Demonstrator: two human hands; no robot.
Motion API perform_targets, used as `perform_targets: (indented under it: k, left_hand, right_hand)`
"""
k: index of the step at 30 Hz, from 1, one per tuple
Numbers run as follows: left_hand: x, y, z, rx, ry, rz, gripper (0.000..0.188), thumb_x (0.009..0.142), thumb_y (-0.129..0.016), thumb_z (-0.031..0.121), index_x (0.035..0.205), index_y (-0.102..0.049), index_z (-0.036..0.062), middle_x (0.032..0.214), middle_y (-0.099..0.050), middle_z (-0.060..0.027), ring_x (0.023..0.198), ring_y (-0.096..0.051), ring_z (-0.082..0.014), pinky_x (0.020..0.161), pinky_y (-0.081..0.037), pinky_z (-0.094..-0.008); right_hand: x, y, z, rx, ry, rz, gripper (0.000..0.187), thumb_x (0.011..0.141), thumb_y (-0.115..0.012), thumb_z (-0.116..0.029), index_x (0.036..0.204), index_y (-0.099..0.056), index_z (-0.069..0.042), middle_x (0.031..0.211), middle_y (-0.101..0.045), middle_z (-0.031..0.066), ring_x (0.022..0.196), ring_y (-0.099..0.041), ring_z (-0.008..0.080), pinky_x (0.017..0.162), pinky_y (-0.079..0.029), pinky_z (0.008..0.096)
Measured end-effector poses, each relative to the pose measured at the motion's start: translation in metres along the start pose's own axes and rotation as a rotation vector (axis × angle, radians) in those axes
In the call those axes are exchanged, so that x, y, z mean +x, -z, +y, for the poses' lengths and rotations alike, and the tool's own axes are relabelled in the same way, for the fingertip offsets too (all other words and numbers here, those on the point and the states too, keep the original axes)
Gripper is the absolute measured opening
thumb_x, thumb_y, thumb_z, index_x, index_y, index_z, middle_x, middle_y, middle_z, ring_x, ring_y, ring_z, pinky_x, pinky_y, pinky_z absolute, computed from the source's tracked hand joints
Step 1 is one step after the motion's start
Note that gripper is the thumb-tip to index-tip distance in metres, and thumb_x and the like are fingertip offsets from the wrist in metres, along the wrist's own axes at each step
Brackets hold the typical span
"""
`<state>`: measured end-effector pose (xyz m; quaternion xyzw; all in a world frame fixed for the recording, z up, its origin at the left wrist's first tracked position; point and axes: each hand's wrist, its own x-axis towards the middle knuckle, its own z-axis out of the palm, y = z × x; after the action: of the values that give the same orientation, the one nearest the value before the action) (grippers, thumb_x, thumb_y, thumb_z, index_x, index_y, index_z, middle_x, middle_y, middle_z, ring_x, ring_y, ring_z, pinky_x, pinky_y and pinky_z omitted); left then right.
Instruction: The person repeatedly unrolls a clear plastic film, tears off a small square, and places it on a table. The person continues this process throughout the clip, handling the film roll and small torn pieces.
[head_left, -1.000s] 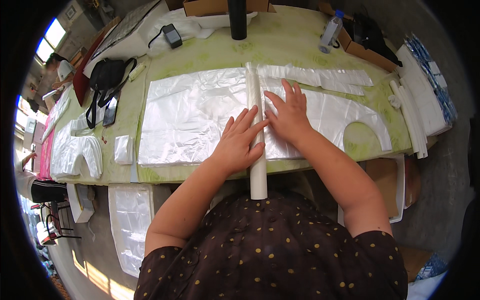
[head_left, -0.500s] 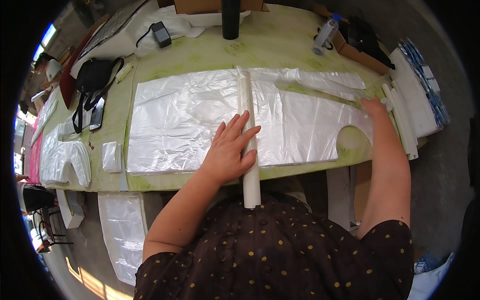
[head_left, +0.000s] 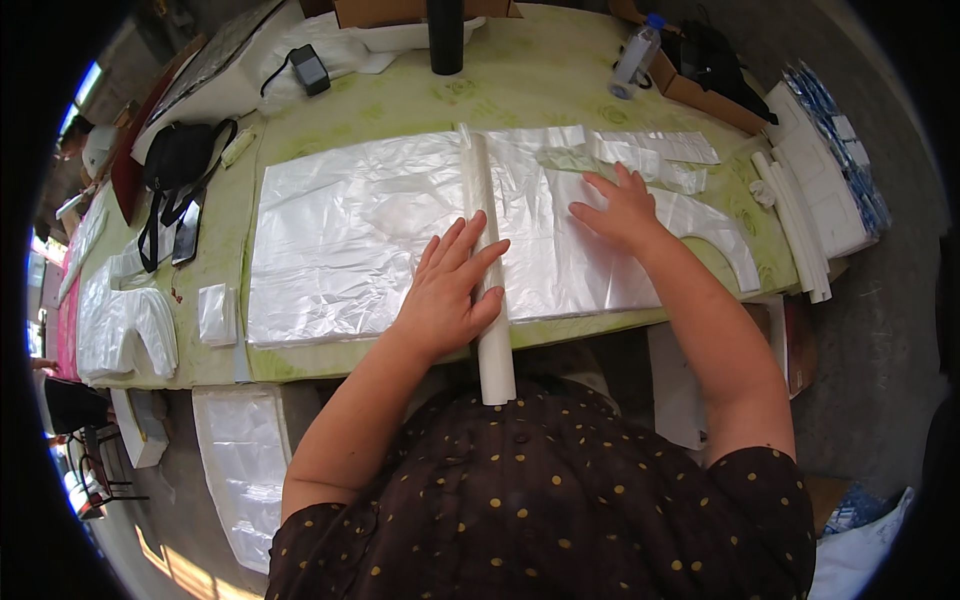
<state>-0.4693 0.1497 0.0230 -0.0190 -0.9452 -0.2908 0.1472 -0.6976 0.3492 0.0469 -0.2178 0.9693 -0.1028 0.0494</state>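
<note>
A stack of thin clear plastic bags (head_left: 340, 240) with cut-out handle straps at its right end lies flat on the table. Across its middle, front to back, rests a long white tube (head_left: 497, 368), its near end jutting past the table edge. My left hand (head_left: 443, 290) lies on the tube, fingers stretched and spread, not wrapped round it. To the right, my right hand (head_left: 622, 212) is over the bags near the straps, fingers apart and nothing in them. Whether its fingertips touch the plastic, I cannot tell.
More white tubes (head_left: 795, 225) lie at the table's right end beside a stack of white packs (head_left: 815, 170). A water bottle (head_left: 636, 62) and a black cylinder (head_left: 446, 38) stand at the back. On the left are a black bag (head_left: 180, 158), a phone (head_left: 186, 235) and folded plastic bags (head_left: 130, 320).
My right hand has come back left from the table's right end to over the bags, with the strap there released and lying crumpled. My left hand stays on the tube.
</note>
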Motion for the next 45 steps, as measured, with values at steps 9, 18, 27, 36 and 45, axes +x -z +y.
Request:
perform_targets:
  k: [9, 18, 27, 36, 45]
  left_hand:
    - [0.0, -0.007, -0.008, 0.031, -0.025, 0.02, 0.052, 0.09, -0.063, 0.025, 0.14, -0.059, 0.0117, 0.159, -0.042, -0.0163, 0.145, -0.036, -0.0397, 0.121, -0.028, -0.05]
    - [-0.057, 0.03, -0.022, -0.204, -0.005, 0.376, 0.017, 0.082, -0.07, 0.001, 0.099, -0.07, 0.0049, 0.1, -0.069, -0.0104, 0.096, -0.065, -0.0285, 0.085, -0.052, -0.0397]
    - [0.006, 0.069, 0.025, -0.444, -0.406, 0.059, 0.029, 0.088, -0.066, 0.004, 0.117, -0.069, 0.0049, 0.128, -0.066, -0.0145, 0.128, -0.058, -0.0337, 0.108, -0.045, -0.0439]
    - [-0.033, 0.062, -0.014, 0.133, -0.183, -0.221, 0.047, 0.094, -0.067, 0.043, 0.129, -0.068, 0.0119, 0.15, -0.054, -0.0109, 0.151, -0.032, -0.0368, 0.123, -0.025, -0.0563]
    - [-0.061, 0.076, 0.006, 0.33, 0.147, -0.01, 0.072, 0.086, -0.077, 0.036, 0.147, -0.051, 0.0085, 0.161, -0.037, -0.017, 0.151, -0.029, -0.0404, 0.122, -0.029, -0.0485]
  right_hand:
    - [-0.073, -0.011, -0.104, 0.367, 1.04, 0.116, 0.061, 0.086, -0.07, -0.018, 0.144, -0.054, -0.006, 0.148, -0.054, 0.0147, 0.144, -0.041, 0.0408, 0.121, -0.027, 0.0569]
    - [-0.121, -0.047, -0.098, 0.611, 0.983, 0.172, 0.034, 0.084, -0.073, -0.011, 0.118, -0.069, -0.01, 0.133, -0.061, 0.0136, 0.135, -0.049, 0.0403, 0.117, -0.034, 0.055]
    - [-0.147, -0.051, -0.116, 0.747, 1.133, -0.104, 0.032, 0.083, -0.071, -0.008, 0.115, -0.068, -0.01, 0.113, -0.066, 0.0089, 0.113, -0.06, 0.031, 0.102, -0.043, 0.0521]
    - [-0.166, -0.032, -0.099, 0.941, 1.265, -0.017, 0.027, 0.075, -0.076, 0.002, 0.1, -0.071, -0.006, 0.087, -0.067, 0.008, 0.08, -0.066, 0.0292, 0.072, -0.054, 0.0398]
    - [-0.171, -0.041, -0.081, 1.055, 1.154, -0.079, 0.024, 0.079, -0.074, 0.003, 0.101, -0.072, -0.005, 0.084, -0.07, 0.01, 0.075, -0.067, 0.0281, 0.067, -0.053, 0.0365]
